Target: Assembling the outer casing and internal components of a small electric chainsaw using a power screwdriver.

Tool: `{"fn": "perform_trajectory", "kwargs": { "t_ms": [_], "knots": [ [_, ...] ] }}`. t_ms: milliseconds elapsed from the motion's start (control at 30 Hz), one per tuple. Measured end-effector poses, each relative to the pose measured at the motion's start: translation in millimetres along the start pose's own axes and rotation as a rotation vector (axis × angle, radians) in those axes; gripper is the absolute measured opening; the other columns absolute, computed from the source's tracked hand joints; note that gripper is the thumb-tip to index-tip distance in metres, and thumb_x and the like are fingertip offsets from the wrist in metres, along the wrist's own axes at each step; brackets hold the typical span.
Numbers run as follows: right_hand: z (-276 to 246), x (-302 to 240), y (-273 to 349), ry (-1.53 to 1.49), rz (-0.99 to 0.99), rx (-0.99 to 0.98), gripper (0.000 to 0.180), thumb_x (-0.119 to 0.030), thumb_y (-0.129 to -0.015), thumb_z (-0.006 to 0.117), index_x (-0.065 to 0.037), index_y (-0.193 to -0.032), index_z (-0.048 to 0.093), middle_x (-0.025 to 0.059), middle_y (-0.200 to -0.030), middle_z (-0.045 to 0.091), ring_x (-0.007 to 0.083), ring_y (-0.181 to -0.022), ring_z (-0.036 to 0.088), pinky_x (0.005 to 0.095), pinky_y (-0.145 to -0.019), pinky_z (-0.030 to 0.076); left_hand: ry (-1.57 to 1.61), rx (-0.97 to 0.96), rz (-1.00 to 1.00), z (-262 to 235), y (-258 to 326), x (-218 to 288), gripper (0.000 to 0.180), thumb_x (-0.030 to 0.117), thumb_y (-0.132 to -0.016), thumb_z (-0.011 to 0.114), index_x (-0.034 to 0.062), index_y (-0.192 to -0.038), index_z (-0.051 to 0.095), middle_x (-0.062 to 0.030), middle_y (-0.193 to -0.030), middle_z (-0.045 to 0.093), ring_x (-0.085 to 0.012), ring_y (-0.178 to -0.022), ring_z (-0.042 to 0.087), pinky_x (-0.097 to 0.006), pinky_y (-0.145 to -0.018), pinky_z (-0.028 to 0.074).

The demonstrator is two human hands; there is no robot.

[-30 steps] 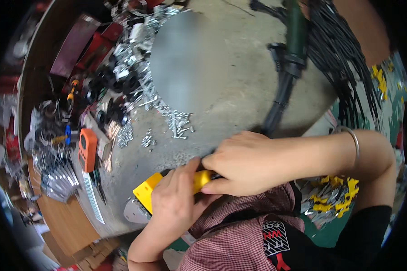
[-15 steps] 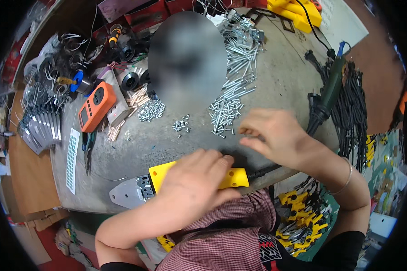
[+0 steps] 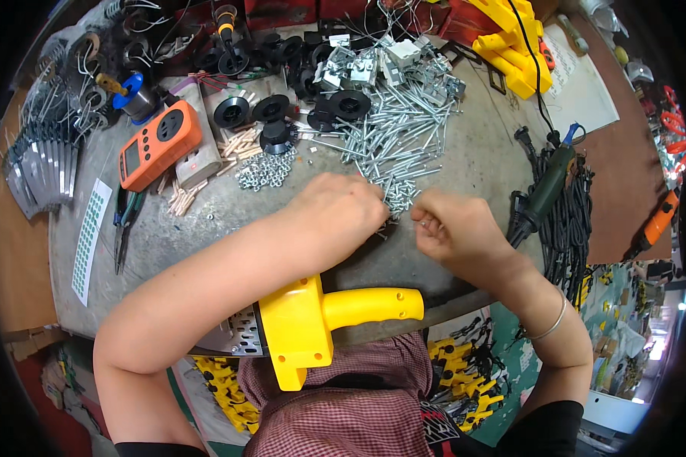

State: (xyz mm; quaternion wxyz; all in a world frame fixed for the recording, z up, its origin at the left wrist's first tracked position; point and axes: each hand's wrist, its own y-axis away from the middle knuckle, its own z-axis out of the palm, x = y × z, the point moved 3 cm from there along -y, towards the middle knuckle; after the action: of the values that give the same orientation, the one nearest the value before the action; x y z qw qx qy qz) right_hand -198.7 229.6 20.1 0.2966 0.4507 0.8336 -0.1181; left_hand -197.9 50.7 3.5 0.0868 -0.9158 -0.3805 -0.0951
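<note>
**Two hands at a heap of screws on a cluttered bench**

A grey workbench (image 3: pixel 229 217) fills the view. A yellow plastic tool housing (image 3: pixel 312 324) with a long handle lies at its near edge, beside the person's chest. A big spread of silver screws (image 3: pixel 400 145) lies mid-table, with black spools (image 3: pixel 270 126) and an orange meter (image 3: pixel 160 145) to its left. The left hand (image 3: pixel 335 213) rests knuckles up at the heap's near edge, fingers curled under; whether they grip anything cannot be told. The right hand (image 3: pixel 453 228), just beside it, pinches a small screw (image 3: pixel 421 222) between closed fingertips.
</note>
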Motion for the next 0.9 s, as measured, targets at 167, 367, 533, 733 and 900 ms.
{"fn": "perform_trajectory", "kwargs": {
  "t_ms": [167, 367, 533, 733, 900],
  "knots": [
    [18, -9, -6, 0.344, -0.349, 0.052, 0.015, -0.005, -0.077, 0.063, -0.006, -0.090, 0.055, 0.0099, -0.082, 0.057, 0.0287, -0.079, 0.063, 0.0399, -0.064, 0.052, 0.290, 0.124, -0.138, -61, 36, -5, 0.015, 0.004, -0.071, 0.071, 0.0018, -0.082, 0.061, -0.0120, -0.082, 0.063, -0.0314, -0.077, 0.063, -0.039, -0.067, 0.050],
    [27, -24, -10, 0.586, -0.334, 0.046, 0.016, -0.005, -0.076, 0.060, -0.005, -0.091, 0.055, 0.0081, -0.083, 0.058, 0.0276, -0.079, 0.063, 0.0376, -0.062, 0.053, 0.550, 0.088, -0.287, -67, 119, 1, 0.014, 0.002, -0.073, 0.071, 0.0011, -0.086, 0.065, -0.0104, -0.078, 0.060, -0.0311, -0.073, 0.060, -0.037, -0.064, 0.048],
    [19, -30, -13, 0.573, -0.359, 0.069, 0.016, -0.004, -0.076, 0.060, -0.006, -0.092, 0.056, 0.0080, -0.080, 0.056, 0.0261, -0.071, 0.061, 0.0361, -0.058, 0.052, 0.496, 0.185, -0.329, -53, 129, 2, 0.013, 0.003, -0.075, 0.071, 0.0013, -0.085, 0.065, -0.0107, -0.078, 0.060, -0.0303, -0.074, 0.059, -0.037, -0.063, 0.048],
    [25, -95, -16, 0.080, -0.511, -0.063, 0.016, -0.002, -0.072, 0.069, -0.004, -0.087, 0.065, 0.0089, -0.079, 0.059, 0.0258, -0.066, 0.059, 0.0350, -0.057, 0.048, 0.575, 0.235, -0.323, -45, 134, -4, 0.015, 0.003, -0.073, 0.073, 0.0014, -0.085, 0.064, -0.0108, -0.078, 0.060, -0.0300, -0.072, 0.060, -0.037, -0.064, 0.048],
    [36, -96, -22, 0.209, -0.716, -0.016, 0.017, -0.011, -0.070, 0.062, -0.006, -0.086, 0.060, 0.0048, -0.078, 0.050, 0.0199, -0.071, 0.057, 0.0308, -0.052, 0.047, 0.555, 0.314, -0.356, -47, 145, -5, 0.018, -0.001, -0.072, 0.073, 0.0021, -0.088, 0.064, -0.0108, -0.079, 0.061, -0.0295, -0.075, 0.062, -0.035, -0.067, 0.049]
  ]
}}
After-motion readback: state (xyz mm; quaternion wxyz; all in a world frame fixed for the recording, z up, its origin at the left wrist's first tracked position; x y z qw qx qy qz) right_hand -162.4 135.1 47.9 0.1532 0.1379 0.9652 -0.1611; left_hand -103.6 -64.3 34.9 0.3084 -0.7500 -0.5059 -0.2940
